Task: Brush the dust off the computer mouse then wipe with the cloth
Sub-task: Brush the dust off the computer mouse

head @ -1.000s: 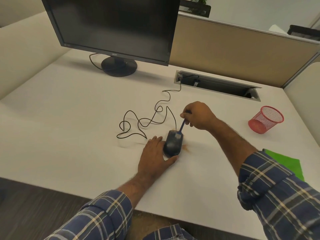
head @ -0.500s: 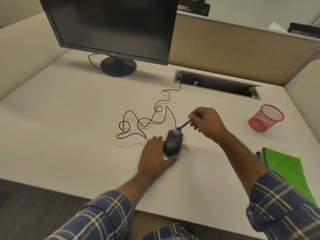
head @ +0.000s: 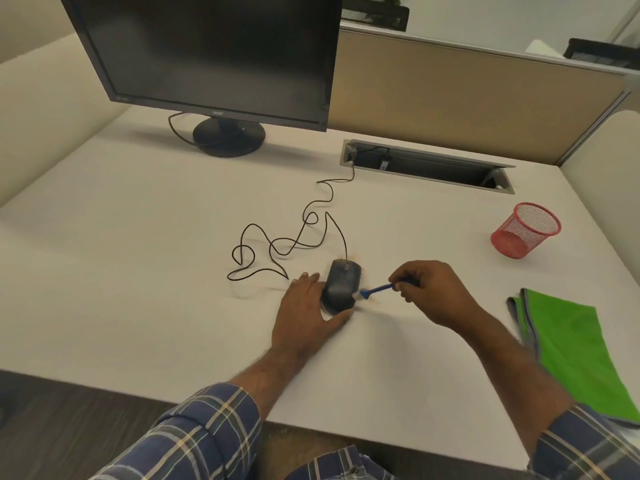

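Head view: left hand flat on the desk, fingers loosely spread, cupping the left flank and near end of the black computer mouse. Right hand curled closed, pinching the handle of a small blue brush between thumb and fingertips; pale bristle tip touching the mouse's right side, low down.

Mouse mid-desk, toward the near edge, nose pointing to the far edge, its surface greyed and dull. Orange-brown dust scattered on the desk by the bristles and at the nose. Black cable looping away to the cable hatch by the far edge.

Green cloth folded flat at the near right corner, well apart from the mouse.

Against half a second ago: brush now down at the mouse's right flank rather than at its nose, right hand nearer the near edge.
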A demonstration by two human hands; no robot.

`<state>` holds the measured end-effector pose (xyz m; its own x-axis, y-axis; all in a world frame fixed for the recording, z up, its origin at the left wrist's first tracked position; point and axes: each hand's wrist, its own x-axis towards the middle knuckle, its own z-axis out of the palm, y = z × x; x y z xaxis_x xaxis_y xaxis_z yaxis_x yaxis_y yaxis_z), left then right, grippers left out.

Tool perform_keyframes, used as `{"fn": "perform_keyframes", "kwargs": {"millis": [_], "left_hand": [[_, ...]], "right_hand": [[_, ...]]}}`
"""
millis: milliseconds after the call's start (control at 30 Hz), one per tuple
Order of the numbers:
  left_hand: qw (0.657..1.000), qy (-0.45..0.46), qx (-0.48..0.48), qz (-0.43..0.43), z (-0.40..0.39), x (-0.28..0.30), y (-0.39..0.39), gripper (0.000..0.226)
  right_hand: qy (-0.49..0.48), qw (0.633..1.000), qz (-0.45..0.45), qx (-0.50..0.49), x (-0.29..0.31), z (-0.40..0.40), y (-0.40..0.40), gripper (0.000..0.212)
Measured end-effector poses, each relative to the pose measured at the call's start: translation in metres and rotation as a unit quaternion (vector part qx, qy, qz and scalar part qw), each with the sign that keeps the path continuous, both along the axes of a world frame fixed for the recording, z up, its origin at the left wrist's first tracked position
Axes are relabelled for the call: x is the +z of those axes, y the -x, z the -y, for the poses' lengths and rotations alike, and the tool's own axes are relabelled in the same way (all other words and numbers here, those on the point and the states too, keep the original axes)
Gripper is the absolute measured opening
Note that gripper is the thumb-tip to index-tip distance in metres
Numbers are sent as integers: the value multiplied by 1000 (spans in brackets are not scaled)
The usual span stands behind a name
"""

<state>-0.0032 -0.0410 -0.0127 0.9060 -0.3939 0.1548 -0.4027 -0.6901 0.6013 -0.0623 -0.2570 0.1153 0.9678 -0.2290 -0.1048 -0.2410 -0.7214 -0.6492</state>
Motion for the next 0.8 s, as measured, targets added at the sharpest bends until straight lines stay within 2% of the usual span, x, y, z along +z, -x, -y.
{"fn": "perform_keyframes", "kwargs": {"millis": [133, 233, 333, 400, 467, 567, 700, 800], "left_hand": [[1000, -5, 0, -2, 0, 0, 0, 77], [1000, -5, -1, 3, 0, 0, 0, 75], [1000, -3, 0, -3, 0, 1, 0, 76], [1000, -9, -1, -7, 0, 1, 0, 78], [1000, -4, 0, -5, 0, 1, 0, 78], [1000, 5, 0, 1, -1, 1, 1, 75], [1000, 4, 2, -6, 0, 2, 0, 74], [1000, 0, 3, -11, 0, 1, 0, 77]], "right_hand": [[-60, 998, -13, 13, 5, 5, -2, 19], [-26, 999, -36, 23, 4, 6, -6, 19], [12, 999, 26, -38, 4, 9, -13, 16], [-32, 998, 41, -43, 7, 11, -17, 15], [-89, 996, 1, -1, 10, 10, -19, 15], [-42, 997, -60, 31, 7, 6, -24, 15], [14, 999, 16, -43, 7, 5, -35, 14], [-7, 998, 43, -54, 10, 0, -43, 13]]}}
